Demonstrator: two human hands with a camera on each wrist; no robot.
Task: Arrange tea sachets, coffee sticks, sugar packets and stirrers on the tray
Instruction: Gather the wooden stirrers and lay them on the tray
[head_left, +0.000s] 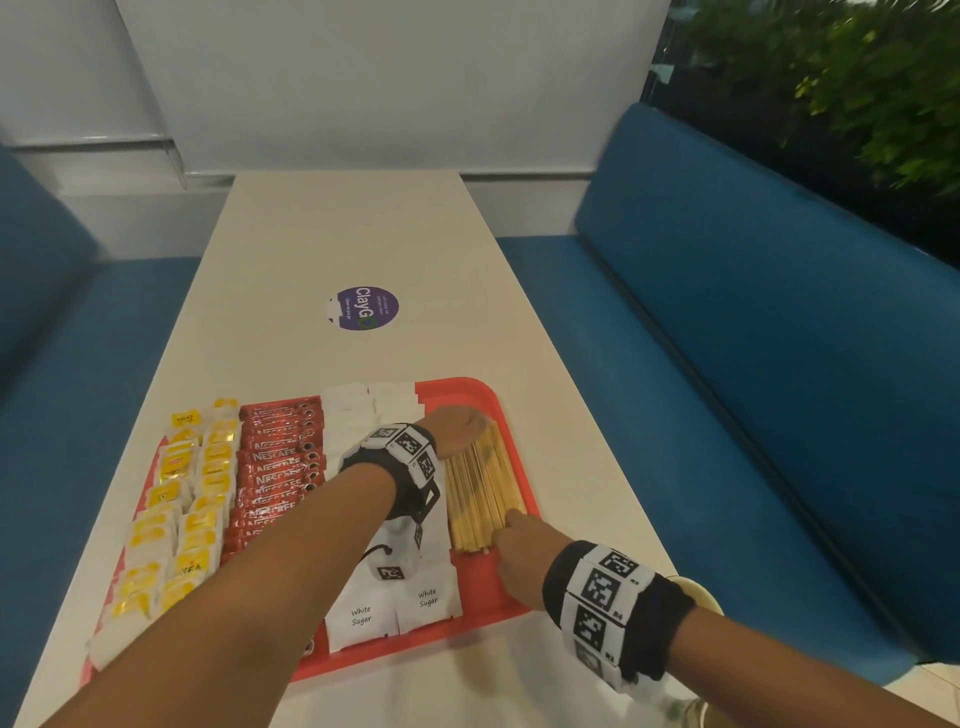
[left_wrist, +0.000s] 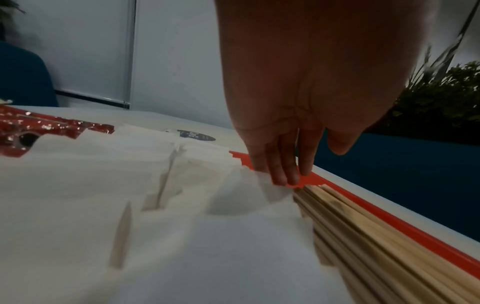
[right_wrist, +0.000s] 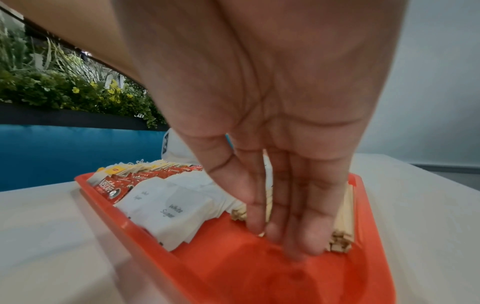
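A red tray (head_left: 467, 389) on the white table holds rows of yellow tea sachets (head_left: 176, 499), red coffee sticks (head_left: 278, 462), white sugar packets (head_left: 395, 608) and a bundle of wooden stirrers (head_left: 480, 493) at its right side. My left hand (head_left: 465, 423) reaches across the tray, its straight fingers (left_wrist: 283, 174) touching down at the stirrers' far end (left_wrist: 345, 216). My right hand (head_left: 514, 540) presses straight fingers (right_wrist: 293, 236) against the stirrers' near ends (right_wrist: 340, 240). Neither hand grips anything.
A round purple sticker (head_left: 362, 308) lies mid-table beyond the tray. Blue bench seats (head_left: 727, 338) flank the table on both sides. Green plants (head_left: 857, 78) stand behind the right bench. A white wall closes the far end.
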